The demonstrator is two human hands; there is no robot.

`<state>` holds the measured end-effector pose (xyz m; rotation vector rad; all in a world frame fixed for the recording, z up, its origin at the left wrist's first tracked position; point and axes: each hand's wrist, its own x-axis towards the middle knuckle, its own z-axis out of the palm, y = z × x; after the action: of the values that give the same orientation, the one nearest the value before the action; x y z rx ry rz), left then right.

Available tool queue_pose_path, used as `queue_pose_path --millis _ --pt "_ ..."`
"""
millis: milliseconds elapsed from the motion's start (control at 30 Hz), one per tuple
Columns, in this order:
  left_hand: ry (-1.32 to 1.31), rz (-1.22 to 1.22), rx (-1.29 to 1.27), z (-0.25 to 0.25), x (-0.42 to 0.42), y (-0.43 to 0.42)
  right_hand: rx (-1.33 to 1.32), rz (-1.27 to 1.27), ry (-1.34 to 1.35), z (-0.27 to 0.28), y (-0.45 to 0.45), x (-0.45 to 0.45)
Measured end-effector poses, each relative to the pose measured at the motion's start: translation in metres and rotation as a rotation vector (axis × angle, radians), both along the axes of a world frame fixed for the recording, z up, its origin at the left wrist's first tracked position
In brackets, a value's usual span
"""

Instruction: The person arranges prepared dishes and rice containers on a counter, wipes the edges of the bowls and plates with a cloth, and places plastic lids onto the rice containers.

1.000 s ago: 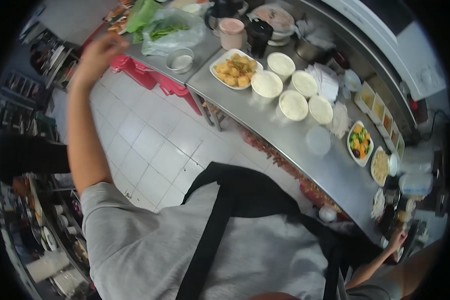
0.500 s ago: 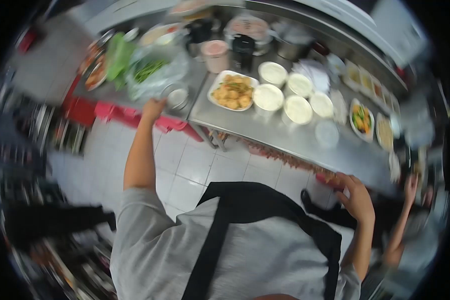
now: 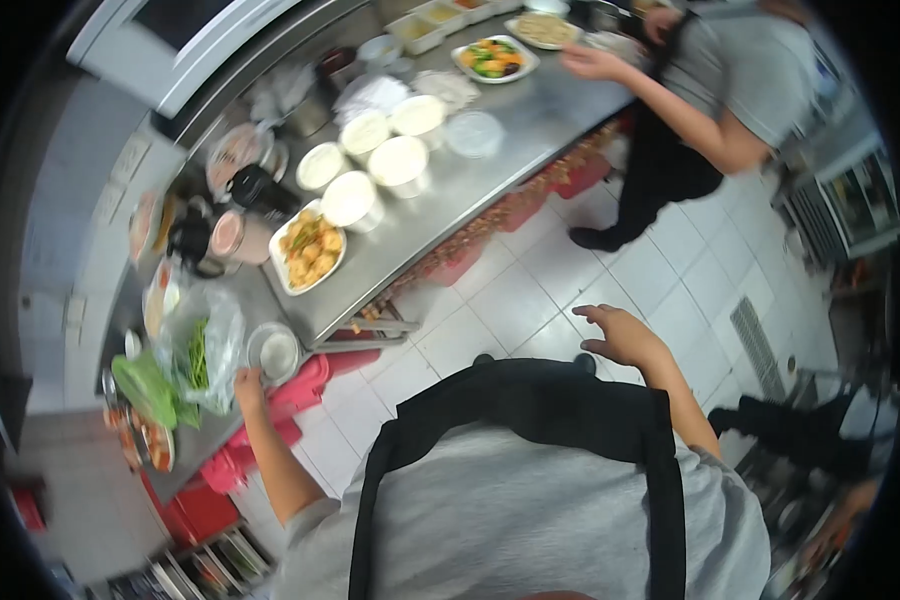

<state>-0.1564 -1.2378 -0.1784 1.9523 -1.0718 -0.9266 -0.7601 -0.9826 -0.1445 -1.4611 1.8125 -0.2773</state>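
My left hand [image 3: 251, 386] is at the edge of the steel counter with its fingers curled closed. What they hold, if anything, is hidden. Close by stands a clear round container [image 3: 273, 352] with something white inside. A clear plastic bag of green vegetables [image 3: 198, 355] lies just beyond that hand, and a light green bag [image 3: 150, 388] is beside it. Over the tiled floor, my right hand [image 3: 625, 337] hangs in the air, fingers apart and holding nothing.
A dish of fried golden pieces [image 3: 310, 250] stands near several lidded white tubs [image 3: 352, 200] on the counter [image 3: 450, 205]. Farther along are a dish of mixed vegetables [image 3: 494, 60] and a co-worker [image 3: 710, 100]. A red bin [image 3: 192, 518] is below left.
My view has turned to the right, so the counter now runs diagonally and a co-worker shows fully. My left hand stays by the clear container; the right remains raised and apart from everything.
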Motion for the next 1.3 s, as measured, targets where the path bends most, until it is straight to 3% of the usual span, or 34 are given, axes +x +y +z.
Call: queue_pose_path --millis 67,133,167,267,400,500,667,833,967,1067,1300 --pt "0.044 -0.01 0.054 0.028 -0.049 0.021 0.035 -0.05 -0.017 -0.006 0.031 -0.007" --pt "0.267 -0.232 0.037 -0.013 -0.057 0.014 0.038 -0.102 -0.02 -0.013 0.066 -0.02" --pt "0.318 -0.363 0.151 -0.014 -0.093 0.014 0.053 -0.147 -0.035 -0.016 0.085 -0.028" --pt "0.403 -0.612 0.296 0.008 -0.259 0.069 0.06 -0.267 -0.003 -0.02 0.142 -0.059" --pt "0.545 -0.943 0.495 -0.004 -0.435 0.129 0.043 -0.48 0.026 -0.018 0.241 -0.114" --pt "0.673 -1.078 0.582 -0.02 -0.549 0.179 0.069 -0.648 0.089 -0.025 0.313 -0.154" --pt "0.8 -1.09 0.777 -0.047 -0.697 0.242 0.049 -0.773 0.071 -0.028 0.376 -0.22" --pt "0.845 -0.89 0.626 -0.047 -0.849 0.316 -0.084 -0.686 -0.13 -0.038 0.351 -0.322" --pt "1.049 -0.946 0.59 -0.035 -0.985 0.352 -0.504 -1.179 -1.059 -0.04 0.299 -0.419" --pt "1.139 -1.082 0.58 -0.014 -1.079 0.372 -0.708 -1.315 -1.268 -0.019 0.277 -0.5" --pt "1.133 -1.343 0.619 0.019 -1.27 0.387 -1.069 -1.51 -1.116 0.002 0.267 -0.677"
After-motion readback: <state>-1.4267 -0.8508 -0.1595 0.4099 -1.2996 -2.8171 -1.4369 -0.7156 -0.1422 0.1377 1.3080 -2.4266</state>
